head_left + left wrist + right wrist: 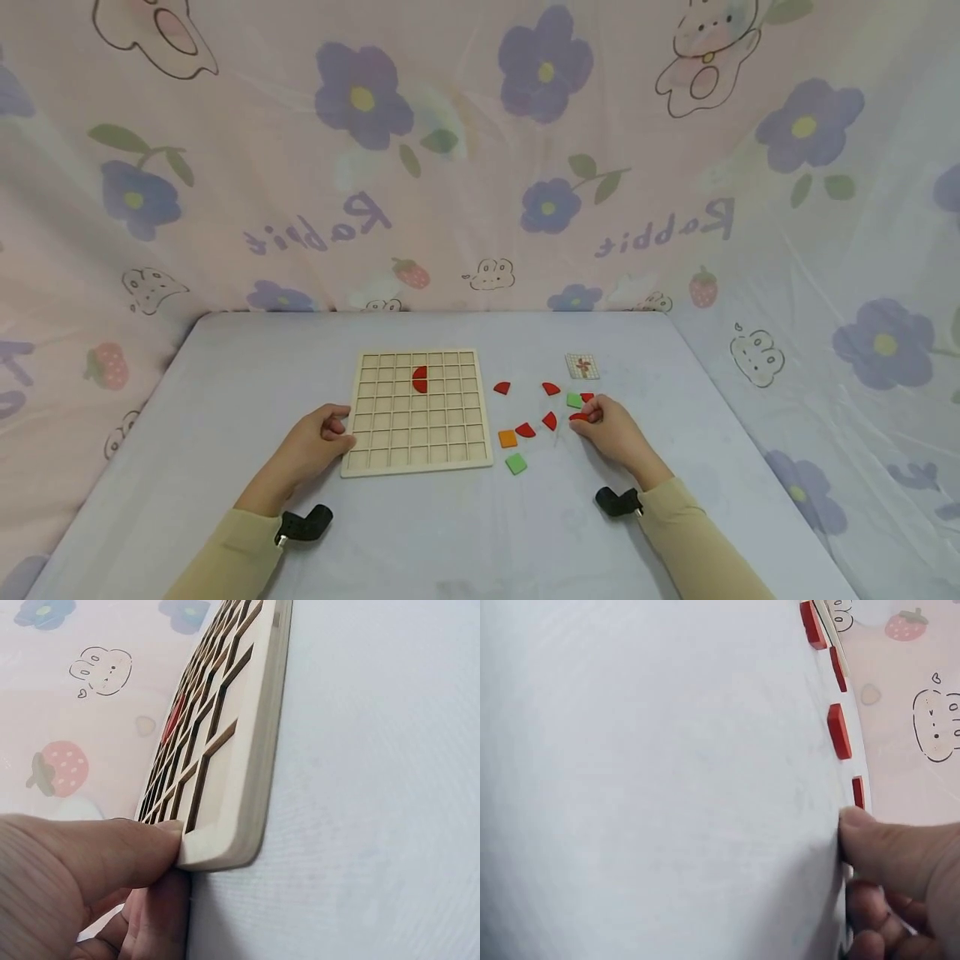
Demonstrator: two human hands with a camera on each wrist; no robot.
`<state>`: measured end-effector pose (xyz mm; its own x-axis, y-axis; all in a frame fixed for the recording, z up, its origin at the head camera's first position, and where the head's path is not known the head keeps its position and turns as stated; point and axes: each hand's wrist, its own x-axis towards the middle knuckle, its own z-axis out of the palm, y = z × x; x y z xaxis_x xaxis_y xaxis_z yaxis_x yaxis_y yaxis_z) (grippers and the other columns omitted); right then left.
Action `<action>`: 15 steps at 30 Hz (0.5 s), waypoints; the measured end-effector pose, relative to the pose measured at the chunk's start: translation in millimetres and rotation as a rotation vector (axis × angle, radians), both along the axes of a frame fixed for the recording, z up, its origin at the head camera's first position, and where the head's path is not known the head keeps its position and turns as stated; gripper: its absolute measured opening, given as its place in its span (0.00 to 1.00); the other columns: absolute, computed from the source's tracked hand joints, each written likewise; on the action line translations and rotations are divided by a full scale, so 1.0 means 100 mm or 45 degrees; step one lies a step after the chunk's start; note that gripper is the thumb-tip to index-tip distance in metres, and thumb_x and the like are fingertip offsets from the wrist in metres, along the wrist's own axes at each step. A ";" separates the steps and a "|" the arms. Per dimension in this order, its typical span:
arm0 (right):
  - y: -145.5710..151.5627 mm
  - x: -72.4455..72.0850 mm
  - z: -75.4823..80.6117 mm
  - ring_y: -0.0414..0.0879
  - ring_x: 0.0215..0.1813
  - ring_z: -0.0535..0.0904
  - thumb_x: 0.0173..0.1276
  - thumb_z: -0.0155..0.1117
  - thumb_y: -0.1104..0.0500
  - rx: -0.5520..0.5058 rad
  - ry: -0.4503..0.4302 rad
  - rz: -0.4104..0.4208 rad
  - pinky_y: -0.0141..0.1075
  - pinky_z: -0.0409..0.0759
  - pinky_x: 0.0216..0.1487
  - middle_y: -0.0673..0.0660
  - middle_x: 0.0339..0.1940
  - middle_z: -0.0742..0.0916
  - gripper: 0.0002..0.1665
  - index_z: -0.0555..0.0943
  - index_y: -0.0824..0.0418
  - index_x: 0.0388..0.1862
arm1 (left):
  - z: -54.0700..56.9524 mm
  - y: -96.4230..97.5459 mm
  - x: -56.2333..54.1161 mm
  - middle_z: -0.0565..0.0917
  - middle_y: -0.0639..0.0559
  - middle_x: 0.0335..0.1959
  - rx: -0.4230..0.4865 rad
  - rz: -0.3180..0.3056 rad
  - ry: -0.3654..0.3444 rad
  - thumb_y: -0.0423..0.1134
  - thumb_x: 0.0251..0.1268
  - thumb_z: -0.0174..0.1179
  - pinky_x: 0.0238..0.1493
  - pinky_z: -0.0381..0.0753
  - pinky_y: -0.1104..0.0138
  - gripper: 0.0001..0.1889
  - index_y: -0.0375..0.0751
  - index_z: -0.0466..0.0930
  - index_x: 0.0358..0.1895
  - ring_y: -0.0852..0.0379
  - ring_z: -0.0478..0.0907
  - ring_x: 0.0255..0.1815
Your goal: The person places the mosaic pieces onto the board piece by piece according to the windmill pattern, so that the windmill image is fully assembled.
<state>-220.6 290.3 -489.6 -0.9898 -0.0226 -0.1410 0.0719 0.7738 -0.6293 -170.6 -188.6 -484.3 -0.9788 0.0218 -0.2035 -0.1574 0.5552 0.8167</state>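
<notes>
A pale wooden grid board (418, 425) lies on the table. Two red quarter-circle pieces (420, 386) sit in its upper cells, forming a half disc. My left hand (318, 442) grips the board's left edge near the front corner; in the left wrist view the thumb (142, 851) rests on the rim with fingers below. Right of the board, my right hand (613, 429) pinches a red quarter-circle piece (577, 416) close over the table; the thumb (892, 851) hides it in the right wrist view. Beside those fingertips lie a green square (574, 400) and another red piece (587, 397).
Between board and right hand lie several loose red pieces (550, 421), an orange square (507, 438) and a second green square (516, 463). Farther back is a small pattern card (582, 367). A printed curtain (465, 167) hangs behind the white table (450, 542).
</notes>
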 end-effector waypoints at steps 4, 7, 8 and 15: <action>-0.02 0.00 0.03 0.48 0.36 0.71 0.64 0.69 0.52 -0.032 0.046 0.024 0.40 0.69 0.36 0.55 0.31 0.77 0.16 0.73 0.59 0.39 | 0.00 0.00 0.01 0.72 0.44 0.43 0.007 0.010 0.001 0.33 0.62 0.64 0.37 0.72 0.63 0.28 0.32 0.68 0.64 0.52 0.71 0.40; -0.06 -0.03 0.09 0.48 0.33 0.71 0.64 0.69 0.52 -0.069 0.059 0.031 0.39 0.70 0.34 0.55 0.29 0.77 0.16 0.73 0.59 0.39 | 0.00 -0.01 0.01 0.72 0.44 0.43 0.007 0.011 0.006 0.33 0.62 0.64 0.37 0.72 0.64 0.28 0.32 0.68 0.64 0.52 0.71 0.40; -0.08 -0.05 0.11 0.48 0.32 0.71 0.65 0.69 0.52 -0.080 0.060 0.039 0.39 0.70 0.33 0.55 0.29 0.77 0.16 0.73 0.59 0.39 | 0.00 -0.01 0.01 0.72 0.44 0.43 0.005 0.012 0.007 0.33 0.62 0.64 0.37 0.72 0.64 0.28 0.32 0.68 0.64 0.52 0.71 0.40; -0.40 -0.22 0.27 0.49 0.30 0.73 0.65 0.68 0.50 -0.135 0.065 0.107 0.39 0.72 0.31 0.55 0.30 0.80 0.15 0.75 0.57 0.40 | 0.00 0.00 0.01 0.72 0.44 0.43 0.017 0.003 0.010 0.33 0.62 0.64 0.37 0.72 0.64 0.27 0.32 0.68 0.64 0.53 0.71 0.40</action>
<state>-243.0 250.2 -463.0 -0.9895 -0.1181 -0.0830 -0.0247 0.7050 -0.7088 -169.8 -189.0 -484.7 -0.9804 0.0223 -0.1956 -0.1522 0.5439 0.8252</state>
